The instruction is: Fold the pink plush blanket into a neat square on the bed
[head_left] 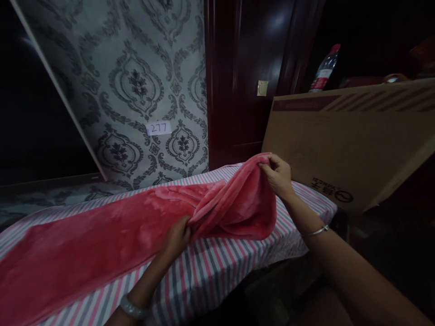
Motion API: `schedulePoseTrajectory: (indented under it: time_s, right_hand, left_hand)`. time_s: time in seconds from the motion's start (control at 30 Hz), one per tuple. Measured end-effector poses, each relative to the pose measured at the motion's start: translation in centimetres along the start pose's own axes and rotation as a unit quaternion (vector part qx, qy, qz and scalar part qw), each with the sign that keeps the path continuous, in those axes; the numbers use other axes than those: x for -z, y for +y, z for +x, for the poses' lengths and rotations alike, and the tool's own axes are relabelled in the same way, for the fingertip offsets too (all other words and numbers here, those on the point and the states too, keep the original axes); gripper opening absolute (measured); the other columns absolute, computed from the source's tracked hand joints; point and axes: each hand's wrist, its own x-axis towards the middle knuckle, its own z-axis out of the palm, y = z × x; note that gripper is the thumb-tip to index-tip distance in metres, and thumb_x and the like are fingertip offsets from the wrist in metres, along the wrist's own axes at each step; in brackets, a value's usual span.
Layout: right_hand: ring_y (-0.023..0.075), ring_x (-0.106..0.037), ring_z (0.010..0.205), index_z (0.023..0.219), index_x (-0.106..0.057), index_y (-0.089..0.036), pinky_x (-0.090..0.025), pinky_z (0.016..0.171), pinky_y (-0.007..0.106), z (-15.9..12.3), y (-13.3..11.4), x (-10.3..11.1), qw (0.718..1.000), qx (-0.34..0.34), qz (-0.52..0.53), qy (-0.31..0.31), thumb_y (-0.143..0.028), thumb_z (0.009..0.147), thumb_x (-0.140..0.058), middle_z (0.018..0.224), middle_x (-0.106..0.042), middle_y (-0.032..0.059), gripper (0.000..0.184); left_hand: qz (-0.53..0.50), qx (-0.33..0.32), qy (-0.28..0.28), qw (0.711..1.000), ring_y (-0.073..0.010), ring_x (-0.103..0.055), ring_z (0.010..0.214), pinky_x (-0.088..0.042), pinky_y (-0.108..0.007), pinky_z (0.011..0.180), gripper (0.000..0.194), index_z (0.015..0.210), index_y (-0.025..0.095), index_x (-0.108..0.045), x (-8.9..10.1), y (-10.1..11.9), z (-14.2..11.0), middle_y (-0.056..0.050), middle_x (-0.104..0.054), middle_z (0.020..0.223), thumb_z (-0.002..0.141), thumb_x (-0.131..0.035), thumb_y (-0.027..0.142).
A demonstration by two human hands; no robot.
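Observation:
A plush pink-red blanket [112, 231] stretches as a long folded strip across a table, its right end lifted and turned back toward the left. My right hand [279, 175] pinches the raised corner of that end between thumb and fingers. Lower and closer to me, my left hand [178, 233] grips the blanket's near edge where the folds bunch together. Under the blanket lies a striped cloth [217, 267] in pink, grey and white. The fingertips of my left hand are partly hidden by the fabric.
A large cardboard box [340, 136] leans behind the table on the right, with a plastic bottle [324, 72] above its edge. Patterned wallpaper bears a paper label [158, 128] reading 277. A dark screen [41, 113] stands at left, a dark red door [241, 68] at the back.

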Motion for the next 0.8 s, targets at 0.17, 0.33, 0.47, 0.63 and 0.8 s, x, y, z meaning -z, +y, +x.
schedulePoseTrajectory:
  time_s: [0.17,0.33,0.47,0.63,0.8]
  right_hand:
    - [0.0217,-0.062,0.081,0.085,-0.067,-0.022,-0.049,0.079,0.036,1.4,0.5,-0.4,1.0,0.013,-0.005,0.012,-0.035,0.079,-0.059,0.085,-0.069,0.0029,0.016]
    - [0.0215,-0.062,0.08,0.084,-0.067,-0.022,-0.049,0.078,0.035,1.9,0.9,-0.8,1.0,0.021,-0.013,0.014,-0.035,0.08,-0.059,0.083,-0.069,0.0034,0.016]
    - [0.0223,-0.063,0.083,0.085,-0.067,-0.022,-0.049,0.08,0.036,2.0,1.2,-0.6,0.999,0.025,-0.022,0.007,-0.036,0.081,-0.057,0.087,-0.07,0.0037,0.018]
    - [0.0228,-0.064,0.084,0.092,-0.069,-0.022,-0.05,0.08,0.036,2.3,2.3,0.2,0.998,0.03,-0.053,-0.014,-0.03,0.079,-0.055,0.09,-0.072,0.0036,0.02]
    - [0.0166,-0.058,0.064,0.083,-0.069,-0.019,-0.047,0.064,0.03,5.2,7.0,1.4,0.993,-0.027,-0.089,-0.067,-0.02,0.072,-0.064,0.071,-0.066,-0.0002,0.012]
  left_hand:
    - [-0.089,0.001,-0.028,0.996,-0.0294,-0.066,0.112,-0.054,-0.044,0.092,0.069,0.141,0.016,-0.048,0.7,0.6,0.5,-0.014,-0.067,0.128,0.08,-0.066,0.043]
    - [-0.014,-0.03,-0.056,0.998,-0.0331,-0.056,0.13,-0.048,-0.049,0.105,0.086,0.151,0.022,-0.04,-1.4,1.1,-0.8,-0.014,-0.052,0.149,0.072,-0.072,0.03]
    - [-0.039,-0.017,0.013,0.999,-0.0274,-0.068,0.111,-0.053,-0.044,0.097,0.049,0.127,0.024,-0.064,-1.8,0.7,-0.5,-0.008,-0.071,0.123,0.079,-0.053,0.022]
    - [-0.164,0.046,0.075,0.982,-0.0244,-0.071,0.081,-0.058,-0.035,0.074,0.03,0.097,0.019,-0.07,1.8,0.6,2.7,-0.004,-0.075,0.086,0.073,-0.06,0.035]
    - [-0.323,0.083,0.062,0.941,-0.0206,-0.069,0.074,-0.058,-0.032,0.069,0.049,0.095,0.017,-0.066,5.6,3.5,10.9,-0.006,-0.073,0.083,0.066,-0.078,0.054]
